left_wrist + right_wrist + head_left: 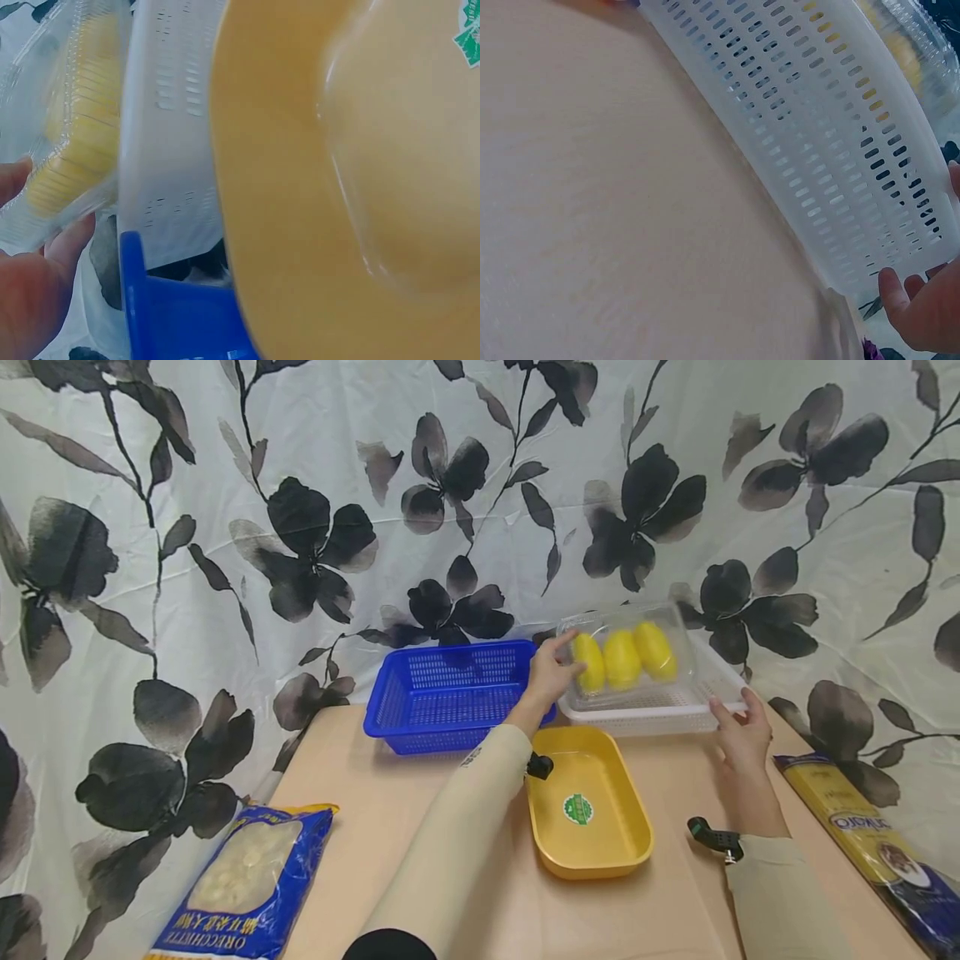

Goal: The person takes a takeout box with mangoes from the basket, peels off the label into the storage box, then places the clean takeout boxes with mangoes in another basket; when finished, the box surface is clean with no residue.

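Note:
A clear plastic box (675, 647) with three yellow, mango-like pieces (622, 658) in it is tilted over the white basket (637, 724). My left hand (552, 672) grips the box by its left end; in the left wrist view, thumb and fingers (71, 244) lie on either side of its edge. With my right hand (744, 735) I hold the right end of the perforated basket, fingers by the rim and thumb at its lower side in the right wrist view. The box overlaps the basket's far part in the head view.
A blue basket (442, 739) stands left of the white one. Nearer me lies a yellow tray (592, 852) with a green sticker. An orecchiette bag (247, 877) is at the left, a blue-and-yellow packet (862, 835) at the right. Floral cloth (540, 552) hangs behind the table.

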Demonstrator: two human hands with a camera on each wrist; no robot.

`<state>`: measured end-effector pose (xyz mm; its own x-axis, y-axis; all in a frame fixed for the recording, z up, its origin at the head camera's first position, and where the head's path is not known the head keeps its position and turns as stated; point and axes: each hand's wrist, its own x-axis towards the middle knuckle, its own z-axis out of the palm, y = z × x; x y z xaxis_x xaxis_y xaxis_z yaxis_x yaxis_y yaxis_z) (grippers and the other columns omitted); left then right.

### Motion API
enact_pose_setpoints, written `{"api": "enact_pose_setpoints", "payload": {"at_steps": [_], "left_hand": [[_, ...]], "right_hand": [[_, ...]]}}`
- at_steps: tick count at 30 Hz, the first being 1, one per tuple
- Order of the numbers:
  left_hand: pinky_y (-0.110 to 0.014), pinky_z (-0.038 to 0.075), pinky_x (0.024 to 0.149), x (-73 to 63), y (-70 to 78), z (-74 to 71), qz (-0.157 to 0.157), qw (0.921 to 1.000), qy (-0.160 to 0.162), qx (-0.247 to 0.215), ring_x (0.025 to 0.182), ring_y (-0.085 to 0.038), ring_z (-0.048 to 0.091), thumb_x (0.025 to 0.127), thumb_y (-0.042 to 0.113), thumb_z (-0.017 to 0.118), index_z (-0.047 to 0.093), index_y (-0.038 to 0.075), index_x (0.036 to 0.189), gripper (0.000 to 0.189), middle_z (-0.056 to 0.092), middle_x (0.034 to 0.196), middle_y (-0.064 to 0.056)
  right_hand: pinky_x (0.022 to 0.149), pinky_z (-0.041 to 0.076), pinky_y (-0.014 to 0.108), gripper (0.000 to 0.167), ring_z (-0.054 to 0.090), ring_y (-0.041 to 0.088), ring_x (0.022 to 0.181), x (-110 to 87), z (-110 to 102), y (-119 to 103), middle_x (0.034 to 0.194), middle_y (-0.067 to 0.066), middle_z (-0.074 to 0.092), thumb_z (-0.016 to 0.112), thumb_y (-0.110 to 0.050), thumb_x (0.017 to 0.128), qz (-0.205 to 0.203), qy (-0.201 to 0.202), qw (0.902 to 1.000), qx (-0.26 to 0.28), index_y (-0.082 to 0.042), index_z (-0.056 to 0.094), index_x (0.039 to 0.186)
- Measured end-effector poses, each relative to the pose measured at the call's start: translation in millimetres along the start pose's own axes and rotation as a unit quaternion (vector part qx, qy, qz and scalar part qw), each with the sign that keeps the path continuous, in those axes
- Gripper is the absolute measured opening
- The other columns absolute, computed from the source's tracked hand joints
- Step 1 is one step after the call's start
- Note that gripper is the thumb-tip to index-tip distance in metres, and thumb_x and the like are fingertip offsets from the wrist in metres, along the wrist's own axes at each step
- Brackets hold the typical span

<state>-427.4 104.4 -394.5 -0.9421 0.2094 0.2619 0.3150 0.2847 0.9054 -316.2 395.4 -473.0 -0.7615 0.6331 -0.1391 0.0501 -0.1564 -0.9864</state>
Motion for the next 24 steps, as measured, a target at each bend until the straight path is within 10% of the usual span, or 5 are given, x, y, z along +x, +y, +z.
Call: {"api": "enact_pose_setpoints", "payload": {"at_steps": [6,13,24], "left_hand": [[-0.028,0.054,0.073,-0.5,-6.2,10.3,0.007,0.9993,-0.011,0.034,0.108,-0.021,0.059,0.092,0.011,0.080,0.061,0.031,0.147,0.062,0.060,0.148,-0.001],[-0.031,0.046,0.114,-1.9,-9.1,25.0,0.042,0.9902,-0.027,0.131,0.143,-0.018,0.052,0.092,0.011,0.080,0.062,0.026,0.147,0.060,0.060,0.150,0.000],[-0.040,0.042,0.119,-10.4,-2.4,32.1,0.034,0.9851,-0.081,0.148,0.150,-0.032,0.041,0.085,0.006,0.086,0.051,0.024,0.156,0.081,0.039,0.164,-0.015]], "right_hand": [[0.072,0.047,0.007,0.077,0.047,0.004,0.118,0.8,-0.1,0.2,0.171,0.003,0.028,0.072,-0.032,0.098,-0.003,0.005,0.9999,0.016,-0.036,0.032,0.163],[0.077,0.046,0.011,0.077,0.048,0.006,0.123,3.5,2.0,1.8,0.172,0.003,0.026,0.072,-0.035,0.098,-0.012,0.001,0.9999,0.000,-0.036,0.032,0.164],[0.071,0.048,0.011,0.076,0.049,0.002,0.110,3.9,0.6,1.2,0.170,0.005,0.028,0.072,-0.030,0.098,-0.015,0.003,0.9997,0.020,-0.033,0.034,0.163]]}}
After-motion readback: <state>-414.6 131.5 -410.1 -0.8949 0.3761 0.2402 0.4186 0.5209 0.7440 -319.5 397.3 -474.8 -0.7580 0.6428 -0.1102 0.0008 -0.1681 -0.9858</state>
